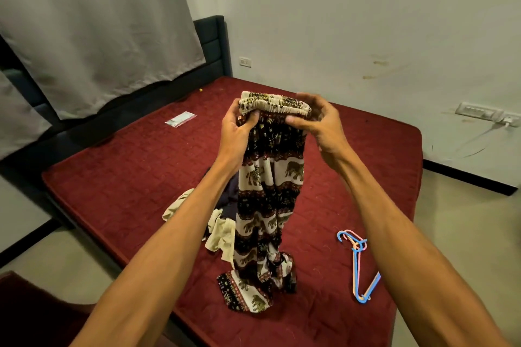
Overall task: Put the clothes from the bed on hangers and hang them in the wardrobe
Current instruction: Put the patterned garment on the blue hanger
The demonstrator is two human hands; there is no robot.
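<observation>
**A:** What is the person holding?

**B:** A pair of elephant-print trousers [270,183], dark with cream bands, held up by the elastic waistband above a bed [127,177] that has a dark red mattress.

**A:** How do the hands sit?

**B:** The left hand [236,127] has its fingers curled round the left end of the waistband. The right hand [318,124] pinches the right end, with the thumb in front and the fingers behind. Both forearms reach in from the bottom of the view.

**A:** Do the trousers hang free?

**B:** No. The legs drop straight down and the hems lie crumpled on the mattress near its front edge.

**A:** What else is on the bed?

**B:** A cream garment [222,236] and a dark navy garment [229,197] lie heaped just left of the trousers, partly behind the left forearm. To the right, a small stack of blue and pink hangers [358,265] lies flat, partly hidden by the right forearm. A small clear packet [180,119] lies well apart, near the far left edge below a grey curtain [98,22].
</observation>
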